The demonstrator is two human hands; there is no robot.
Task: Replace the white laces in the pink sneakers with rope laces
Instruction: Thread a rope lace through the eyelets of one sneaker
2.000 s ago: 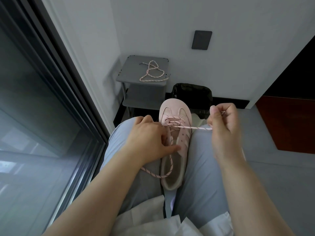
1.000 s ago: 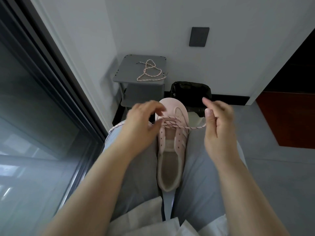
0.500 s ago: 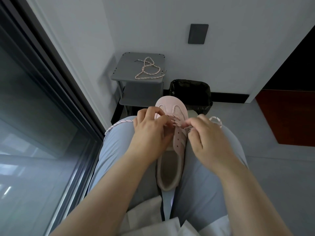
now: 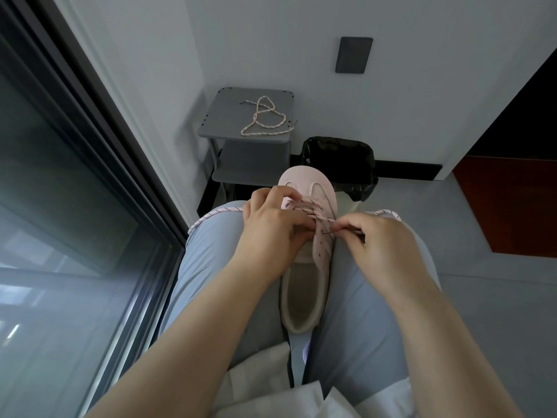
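Lap, small table and floor
A pink sneaker (image 4: pixel 302 297) lies between the thighs (image 4: pixel 361 297). A spare rope lace (image 4: pixel 261 122) lies looped on top of the grey table (image 4: pixel 218 122). A black bin (image 4: pixel 337 158), probably bag-lined, stands on the floor (image 4: pixel 482 297).

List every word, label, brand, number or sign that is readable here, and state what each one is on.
None: no readable text shows anywhere in this view.
The pink sneaker shows no legible brand or label.
The rope lace has only dark flecks, no lettering.
The dark wall plate is blank.
The grey shelf and the black bin bag show no print.
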